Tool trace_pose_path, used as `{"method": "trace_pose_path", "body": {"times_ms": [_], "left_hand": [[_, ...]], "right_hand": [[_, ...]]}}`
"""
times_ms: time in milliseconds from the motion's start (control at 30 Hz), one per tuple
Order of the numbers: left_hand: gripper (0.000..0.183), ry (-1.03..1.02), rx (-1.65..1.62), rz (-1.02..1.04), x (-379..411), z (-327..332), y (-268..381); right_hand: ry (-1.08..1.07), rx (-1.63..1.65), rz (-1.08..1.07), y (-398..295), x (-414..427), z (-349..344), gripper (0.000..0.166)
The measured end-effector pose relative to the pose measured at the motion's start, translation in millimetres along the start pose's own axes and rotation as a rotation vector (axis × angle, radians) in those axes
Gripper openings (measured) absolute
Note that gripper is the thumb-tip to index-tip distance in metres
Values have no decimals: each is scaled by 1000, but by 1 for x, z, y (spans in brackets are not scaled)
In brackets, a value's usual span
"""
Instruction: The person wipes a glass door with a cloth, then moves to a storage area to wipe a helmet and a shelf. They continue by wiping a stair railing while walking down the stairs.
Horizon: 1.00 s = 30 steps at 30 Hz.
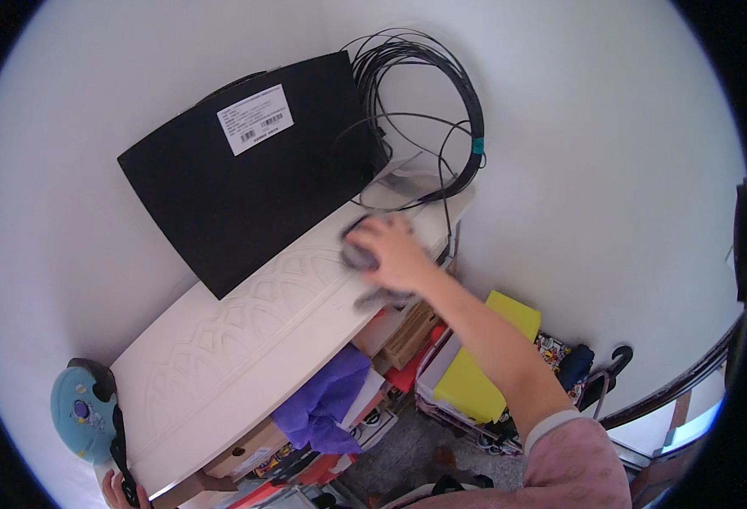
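Note:
Over the far right end of a white cabinet top (pixel 265 356), my right hand (pixel 399 251) grips a dark grey, cloth-like item (pixel 359 251). Motion blur hides its exact shape, and a grey part (pixel 383 299) shows below the hand. At the lower left rim of the picture, my left hand (pixel 117 490) is partly cut off beside the cabinet's near end. Its fingers are against a black strap (pixel 119 439), which runs down from a light-blue padded item (pixel 80 413) with a printed picture; whether they hold the strap is unclear.
A large black panel (pixel 252 184) bearing a white label leans at the wall. A coil of black cable (pixel 469 108) stands beside it. Below the cabinet top lie purple fabric (pixel 325 404) and cardboard boxes (pixel 408 334). Yellow folders (pixel 472 385) fill a basket on the right.

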<state>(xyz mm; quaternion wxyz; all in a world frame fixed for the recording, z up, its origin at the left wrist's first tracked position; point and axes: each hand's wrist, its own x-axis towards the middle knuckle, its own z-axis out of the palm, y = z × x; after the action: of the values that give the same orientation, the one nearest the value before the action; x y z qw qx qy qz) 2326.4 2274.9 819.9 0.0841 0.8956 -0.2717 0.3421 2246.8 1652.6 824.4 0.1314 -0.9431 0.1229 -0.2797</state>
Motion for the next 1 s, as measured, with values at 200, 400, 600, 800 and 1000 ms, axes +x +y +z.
{"method": "trace_pose_path", "body": {"times_ms": [200, 400, 600, 800, 1000], "left_hand": [[33, 33, 7, 25, 2, -21, 30], [28, 41, -54, 107, -18, -28, 32], [28, -9, -143, 31, -27, -13, 24], [30, -42, -69, 148, 3, -7, 53], [29, -23, -126, 253, 12, -7, 71]], "right_hand": [[-46, 157, -294, -15, -22, -6, 65], [260, -3, 41, 109, -23, -33, 62], [215, -55, 137, 91, -20, -33, 63], [28, 121, -144, 58, -22, -36, 62], [101, 17, 41, 56, -15, -33, 59]]}}
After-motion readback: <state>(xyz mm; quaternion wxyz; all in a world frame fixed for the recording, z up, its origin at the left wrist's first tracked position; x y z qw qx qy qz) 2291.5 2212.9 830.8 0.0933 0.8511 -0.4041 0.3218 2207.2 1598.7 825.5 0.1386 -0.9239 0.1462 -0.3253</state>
